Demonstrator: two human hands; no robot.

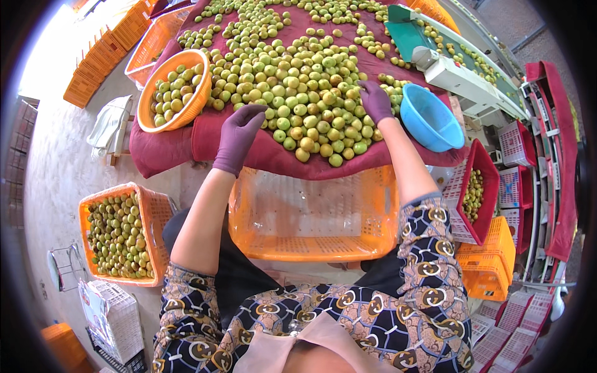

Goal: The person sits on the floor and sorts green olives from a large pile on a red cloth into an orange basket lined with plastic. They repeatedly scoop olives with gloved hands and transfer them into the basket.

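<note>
Fruit: green-yellow fruits heaped on maroon cloth.
Left hand: gloved, fingers spread, flat at pile edge, holding nothing.
Right hand: gloved, loosely curled on fruits; grasp unclear.
Advice: roll gently, avoid bruising.

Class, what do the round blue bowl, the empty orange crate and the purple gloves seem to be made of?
Round blue bowl: likely plastic, smooth with a slight sheen. Empty orange crate: moulded plastic, its walls and floor perforated. Purple gloves on the left hand and right hand: thin, matte, close-fitting, probably rubber or nitrile.
</note>
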